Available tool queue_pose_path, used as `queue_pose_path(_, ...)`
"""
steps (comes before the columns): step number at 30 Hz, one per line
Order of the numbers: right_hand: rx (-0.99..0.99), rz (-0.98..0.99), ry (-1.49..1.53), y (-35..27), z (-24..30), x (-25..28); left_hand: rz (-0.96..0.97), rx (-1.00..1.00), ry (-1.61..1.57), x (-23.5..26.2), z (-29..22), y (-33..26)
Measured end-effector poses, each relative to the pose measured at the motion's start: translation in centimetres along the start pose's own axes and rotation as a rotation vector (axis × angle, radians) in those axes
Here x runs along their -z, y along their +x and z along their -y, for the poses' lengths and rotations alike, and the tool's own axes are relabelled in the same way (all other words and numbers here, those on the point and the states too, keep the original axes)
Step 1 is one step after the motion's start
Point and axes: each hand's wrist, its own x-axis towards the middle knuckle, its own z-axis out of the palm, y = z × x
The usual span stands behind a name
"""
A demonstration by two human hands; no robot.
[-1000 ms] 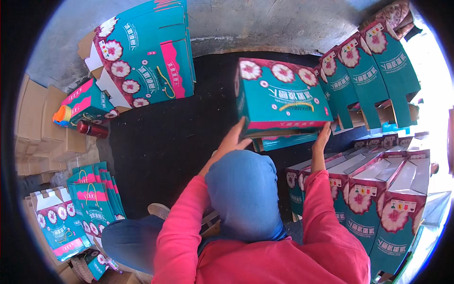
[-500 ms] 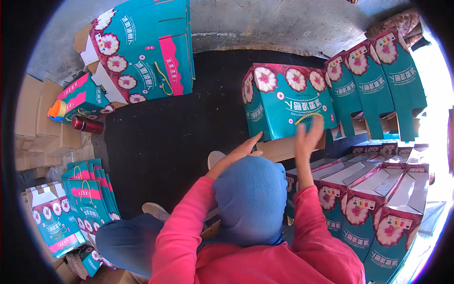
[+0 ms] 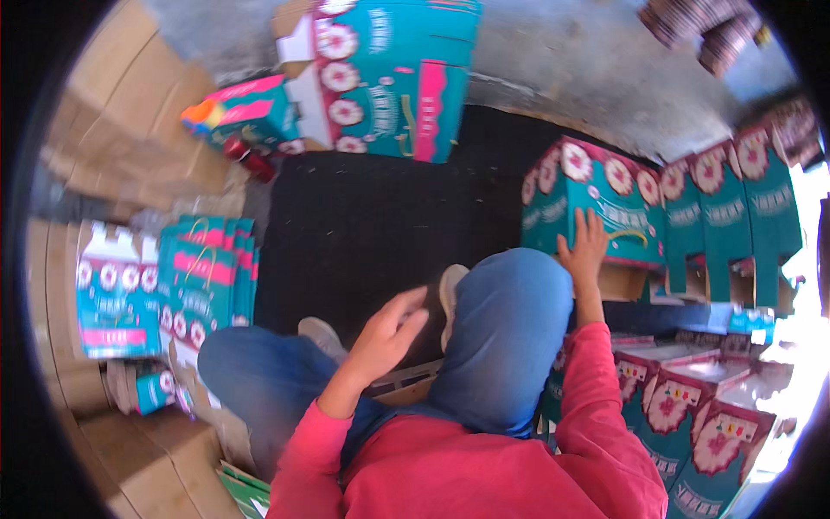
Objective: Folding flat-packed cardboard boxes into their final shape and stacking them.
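Observation:
My right hand point(image 3: 588, 251) lies with its fingers spread on a teal carton point(image 3: 605, 203) printed with magenta and white round slices. A yellow cord handle point(image 3: 627, 235) shows on that carton's face, just right of my fingers. My left hand point(image 3: 389, 337) hangs over the dark floor between my knees, slightly blurred, its fingers stretched out and holding nothing. Beside the carton, several more teal cartons point(image 3: 724, 216) stand in a row with their lower flaps hanging open.
At the right, several open-topped cartons point(image 3: 670, 406) stand close together. Flat carton blanks point(image 3: 393, 78) are stacked at the back wall, beside a red flask point(image 3: 249, 160) and a smaller teal box point(image 3: 259, 108). Folded teal bags point(image 3: 207, 268) and brown cardboard boxes point(image 3: 138, 458) line the left side.
My left hand has come away from the carton, back toward my lap. My right hand has shifted from the cord handle to the carton's left part. The view has swung left.

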Motion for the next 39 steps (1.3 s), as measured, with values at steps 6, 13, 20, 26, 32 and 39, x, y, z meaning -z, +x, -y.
queue_pose_path(6,-0.005,0.249,-0.061,0.4,-5.4,-0.9,-0.454,-0.281,0.625,8.4,-3.7,-13.6)
queue_pose_path(13,0.184,0.577,0.831,7.5,19.6,15.9,-0.99,-0.036,1.026,15.4,0.7,-21.3)
queue_pose_path(20,0.723,0.666,-0.113,5.8,30.7,15.5,-0.988,-0.183,0.468,19.9,5.4,-20.5)
queue_pose_path(26,0.708,0.805,-0.082,6.3,31.6,12.4,-0.796,0.133,-0.003,23.0,23.2,-19.7)
queue_pose_path(32,0.725,0.818,-0.037,6.5,32.6,11.3,-1.28,0.203,-1.108,27.4,37.2,-21.7)
queue_pose_path(39,0.771,0.801,-0.056,6.7,33.6,9.9,-1.62,0.098,-1.599,34.2,47.4,-23.5)
